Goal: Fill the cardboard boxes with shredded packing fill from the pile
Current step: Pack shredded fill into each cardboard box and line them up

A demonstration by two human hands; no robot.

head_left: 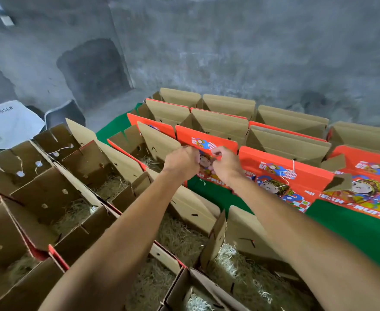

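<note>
Both my arms reach forward to an upright orange printed lid (207, 140) of a cardboard box. My left hand (180, 162) and my right hand (226, 164) sit close together against the lid's face, fingers curled, pinching a thin white string (203, 181) there; most of the string is hidden by the fingers. Open cardboard boxes (50, 198) below my arms hold pale shredded fill (180, 239), and the box at the lower right holds more shredded fill (247, 272). No pile of fill is in view.
Rows of open boxes with brown flaps (285, 142) stand behind on a green sheet (352, 227). Another orange lid (283, 173) with a hanging string is to the right. A white bag (7, 124) lies at far left. A grey concrete wall (229, 52) closes the back.
</note>
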